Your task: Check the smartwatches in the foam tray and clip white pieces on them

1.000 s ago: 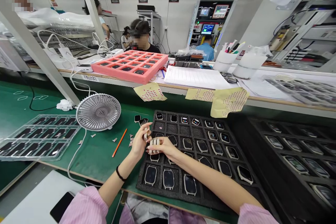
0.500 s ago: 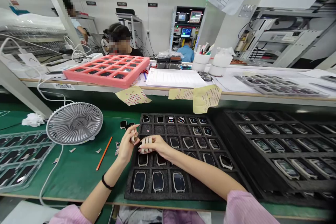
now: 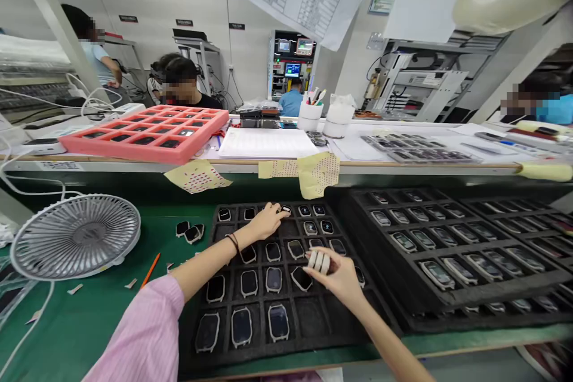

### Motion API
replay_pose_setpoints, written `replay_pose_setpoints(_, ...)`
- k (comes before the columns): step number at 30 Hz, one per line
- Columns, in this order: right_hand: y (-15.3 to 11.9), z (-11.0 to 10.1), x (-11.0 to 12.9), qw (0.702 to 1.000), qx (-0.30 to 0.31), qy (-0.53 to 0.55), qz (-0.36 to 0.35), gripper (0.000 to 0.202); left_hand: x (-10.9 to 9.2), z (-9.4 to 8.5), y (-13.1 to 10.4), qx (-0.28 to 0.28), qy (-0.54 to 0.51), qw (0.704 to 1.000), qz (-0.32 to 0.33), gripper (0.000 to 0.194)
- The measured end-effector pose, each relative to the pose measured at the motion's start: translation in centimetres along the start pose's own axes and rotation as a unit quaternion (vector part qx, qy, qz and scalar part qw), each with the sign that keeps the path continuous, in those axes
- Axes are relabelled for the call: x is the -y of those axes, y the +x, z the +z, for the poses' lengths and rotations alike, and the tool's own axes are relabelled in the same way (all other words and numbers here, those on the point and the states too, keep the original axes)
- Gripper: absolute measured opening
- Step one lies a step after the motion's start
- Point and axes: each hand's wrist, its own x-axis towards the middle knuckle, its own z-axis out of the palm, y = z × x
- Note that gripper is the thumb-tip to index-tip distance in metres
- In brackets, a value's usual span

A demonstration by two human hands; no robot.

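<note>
My left hand (image 3: 267, 222) reaches over the back row of the black foam tray (image 3: 316, 325). Its curled fingers close at a small smartwatch (image 3: 285, 209) with a lit screen, though the palm side is hidden. My right hand (image 3: 338, 277) pinches a row of several pale watch bodies (image 3: 319, 261) side by side between thumb and fingers, above the right middle of the tray. Just under that hand a dark-screened watch (image 3: 301, 279) lies askew in its slot. Other watches, such as the front-row watch (image 3: 242, 327), lie face up in separate compartments.
Loose watches (image 3: 194, 233), an orange stick (image 3: 151, 270) and paper scraps lie left of the tray, near a grey fan (image 3: 83, 236). More filled foam trays (image 3: 447, 250) are stacked on the right. A shelf holding a pink tray (image 3: 179, 154) runs across behind; people work beyond.
My hands have separated: the left moved right to the tray's back row, the right moved right carrying the watch bodies. The view has turned right.
</note>
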Motion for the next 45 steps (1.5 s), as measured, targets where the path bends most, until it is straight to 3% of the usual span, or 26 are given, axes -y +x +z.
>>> replay_pose_setpoints(2,-2.2,-1.4,-0.8,0.999,-0.037,-0.037,-0.013,0.041,-0.1,1.1,2.8,0.034,0.056,0.998,0.019,0.042)
replay_pose_setpoints(5,-4.5,-2.8,-1.9,0.998,-0.059,-0.002,0.014,0.039,0.0,2.5,6.1,0.076,0.13,0.988,0.036,0.046)
replay_pose_setpoints(11,-5.7,-4.1,-3.6,0.989,-0.062,0.12,0.056,0.041,0.6,3.8,9.1,0.142,0.238,0.96,0.045,0.05)
replay_pose_setpoints(17,-5.9,-4.3,-3.6,0.99,-0.052,0.119,0.052,0.038,0.2,2.7,8.4,0.201,0.275,0.937,0.083,0.05)
replay_pose_setpoints(23,-5.6,-4.2,-3.6,0.986,-0.071,0.14,0.051,0.037,-1.5,1.1,6.4,0.203,0.284,0.931,0.11,0.054)
replay_pose_setpoints(34,-5.8,-4.1,-3.3,0.986,-0.087,0.137,0.044,0.037,-3.5,2.6,5.0,0.217,0.297,0.917,0.156,0.053)
replay_pose_setpoints(40,-5.8,-4.2,-3.3,0.986,-0.083,0.136,0.043,0.038,-2.0,1.9,6.7,0.188,0.318,0.922,0.117,0.055)
replay_pose_setpoints(45,-6.0,-4.1,-3.8,0.984,-0.097,0.142,0.037,0.038,0.0,2.7,9.2,0.159,0.338,0.925,0.067,0.05)
